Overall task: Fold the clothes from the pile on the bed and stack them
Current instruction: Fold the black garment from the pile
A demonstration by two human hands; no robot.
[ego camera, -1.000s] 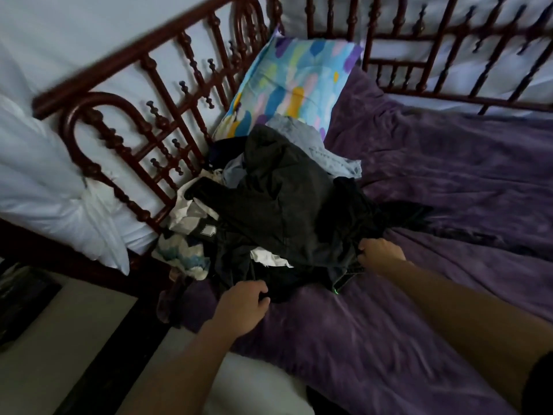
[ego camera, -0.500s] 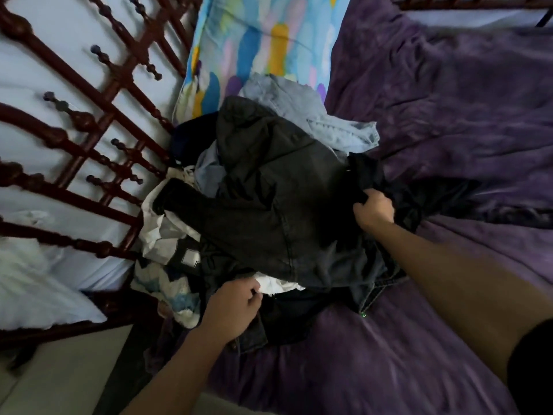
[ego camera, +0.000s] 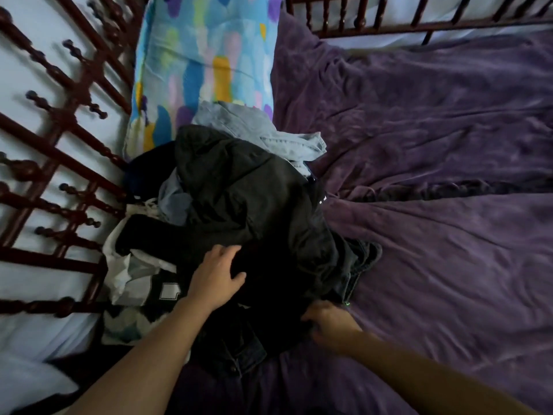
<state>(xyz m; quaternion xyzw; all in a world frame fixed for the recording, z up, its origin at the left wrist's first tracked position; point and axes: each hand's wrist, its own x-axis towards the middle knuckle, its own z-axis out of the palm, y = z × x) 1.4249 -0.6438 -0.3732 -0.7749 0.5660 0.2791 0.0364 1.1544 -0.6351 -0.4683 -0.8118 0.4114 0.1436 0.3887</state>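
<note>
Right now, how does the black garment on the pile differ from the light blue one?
The black garment lies across the top of the pile; the light blue garment sits at its far side, against the patterned pillow. The left hand rests on the black garment and the right hand grips its near edge; the light blue garment is untouched. Both are crumpled and unfolded.

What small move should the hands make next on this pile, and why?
Probably lift the dark garment off the other clothes toward the purple blanket. The right hand seems to grip its near edge, the left hand lies open on it, and it is on top, so it should come free first.
</note>
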